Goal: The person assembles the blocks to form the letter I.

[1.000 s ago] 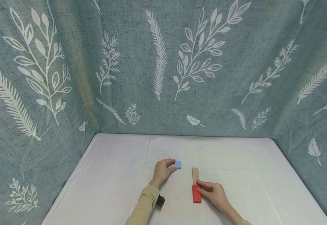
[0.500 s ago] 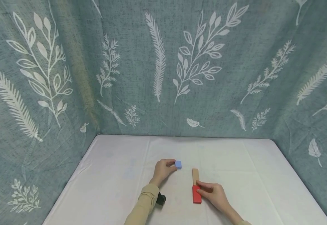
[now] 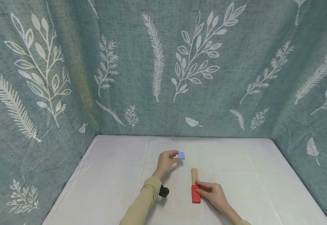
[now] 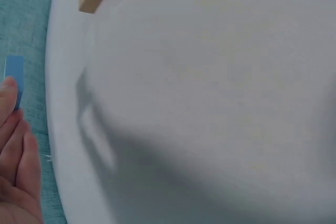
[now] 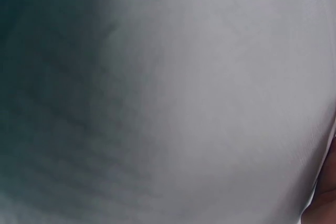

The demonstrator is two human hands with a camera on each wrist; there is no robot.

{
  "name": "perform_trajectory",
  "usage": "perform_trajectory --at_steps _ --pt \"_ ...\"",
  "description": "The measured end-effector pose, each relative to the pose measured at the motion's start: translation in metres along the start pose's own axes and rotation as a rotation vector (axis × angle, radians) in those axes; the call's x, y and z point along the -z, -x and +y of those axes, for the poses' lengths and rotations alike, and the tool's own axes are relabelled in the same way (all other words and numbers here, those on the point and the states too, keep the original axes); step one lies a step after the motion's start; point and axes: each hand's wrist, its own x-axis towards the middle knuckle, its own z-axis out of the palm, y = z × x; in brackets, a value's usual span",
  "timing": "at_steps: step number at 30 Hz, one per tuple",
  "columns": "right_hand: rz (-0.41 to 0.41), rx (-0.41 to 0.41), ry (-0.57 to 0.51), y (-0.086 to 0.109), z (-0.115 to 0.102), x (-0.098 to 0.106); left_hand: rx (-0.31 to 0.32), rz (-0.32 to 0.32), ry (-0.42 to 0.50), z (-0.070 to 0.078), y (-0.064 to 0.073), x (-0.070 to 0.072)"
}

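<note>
In the head view my left hand pinches a small blue block between thumb and fingers, above the white table. The left wrist view has the same blue block at its left edge, with the thumb pressed on it. My right hand pinches a red block by its upper right side. A narrow plain wooden block lines up end to end with the red one, on its far side. The right index fingertip is close to where they meet. Only a bit of the right hand shows in the right wrist view.
The white cloth-covered table runs back to a green curtain with white leaf prints, which also hangs at both sides. A black device sits at the left wrist.
My left hand has moved away from me and slightly right, carrying the blue block up off the table. The right hand, red block and wooden block stay in place.
</note>
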Motion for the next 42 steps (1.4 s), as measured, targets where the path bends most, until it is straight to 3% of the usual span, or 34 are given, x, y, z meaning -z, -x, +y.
perform_trajectory --at_steps 7,19,32,42 --pt "0.012 0.032 0.01 -0.002 -0.002 0.002 -0.049 -0.001 -0.031 0.009 -0.01 0.0" --pt "0.007 0.005 0.037 -0.002 0.001 0.004 -0.023 -0.068 -0.011 0.034 -0.025 -0.009" --pt "-0.007 0.016 0.014 -0.001 -0.001 0.001 -0.022 -0.061 -0.055 0.029 -0.024 -0.032" --pt "-0.002 0.021 0.036 -0.002 0.0 0.002 -0.035 -0.011 -0.099 0.021 -0.019 -0.042"
